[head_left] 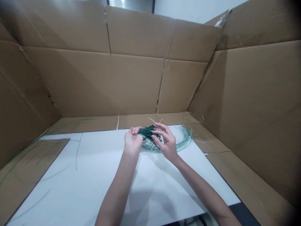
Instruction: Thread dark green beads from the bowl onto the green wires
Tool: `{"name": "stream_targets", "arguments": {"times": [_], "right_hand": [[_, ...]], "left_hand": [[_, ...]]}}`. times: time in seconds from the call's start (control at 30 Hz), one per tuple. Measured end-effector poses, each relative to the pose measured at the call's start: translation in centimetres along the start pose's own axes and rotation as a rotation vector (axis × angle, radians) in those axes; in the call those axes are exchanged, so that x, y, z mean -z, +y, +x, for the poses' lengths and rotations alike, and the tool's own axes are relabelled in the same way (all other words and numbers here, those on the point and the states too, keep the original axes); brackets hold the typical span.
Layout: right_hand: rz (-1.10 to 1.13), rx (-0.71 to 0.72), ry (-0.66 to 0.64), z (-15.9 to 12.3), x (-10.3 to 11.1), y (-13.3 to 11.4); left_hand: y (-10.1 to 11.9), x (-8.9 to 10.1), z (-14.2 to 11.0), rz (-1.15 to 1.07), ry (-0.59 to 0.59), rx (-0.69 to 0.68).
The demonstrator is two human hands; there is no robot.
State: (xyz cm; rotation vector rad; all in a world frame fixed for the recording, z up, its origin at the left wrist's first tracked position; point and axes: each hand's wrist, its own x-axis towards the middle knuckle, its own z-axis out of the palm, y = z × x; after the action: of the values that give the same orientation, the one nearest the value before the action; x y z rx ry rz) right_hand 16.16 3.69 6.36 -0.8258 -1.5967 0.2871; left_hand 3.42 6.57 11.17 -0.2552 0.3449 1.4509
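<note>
A bundle of thin green wires (149,133) is held between both hands above a white sheet (98,175). My left hand (133,139) is closed around the left end of the bundle, fingers curled over it. My right hand (166,141) pinches the bundle's middle from the right with thumb and fingertips. Loose green and pale strands (184,139) loop out in an arc behind and to the right of my right hand, and a few white tips stick up above the bundle.
Tall cardboard walls (131,81) enclose the work area on three sides. A flat cardboard piece (28,169) lies at left. Single green strands (77,152) lie scattered on the white sheet's left part. More cardboard (246,185) lines the right side.
</note>
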Motion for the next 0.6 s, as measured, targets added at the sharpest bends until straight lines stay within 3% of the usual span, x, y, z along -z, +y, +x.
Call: {"name": "stream_targets", "arguments": {"times": [0.13,0.23,0.43,0.6], "right_hand": [[0.109,-0.123,-0.025,0.0,0.0,0.3],[0.164,-0.163,-0.124,0.2,0.3,0.3],[0.186,-0.068,-0.318,0.7,1.5,0.2],[0.047,0.013,-0.362,0.7,1.3,0.0]], "left_hand": [[-0.1,0.1,0.6,-0.004,0.012,-0.015],[-0.2,0.3,1.1,0.009,0.013,-0.045],[-0.5,0.5,1.4,0.034,0.018,-0.039],[-0.5,0.6,1.5,0.035,0.022,-0.058]]}}
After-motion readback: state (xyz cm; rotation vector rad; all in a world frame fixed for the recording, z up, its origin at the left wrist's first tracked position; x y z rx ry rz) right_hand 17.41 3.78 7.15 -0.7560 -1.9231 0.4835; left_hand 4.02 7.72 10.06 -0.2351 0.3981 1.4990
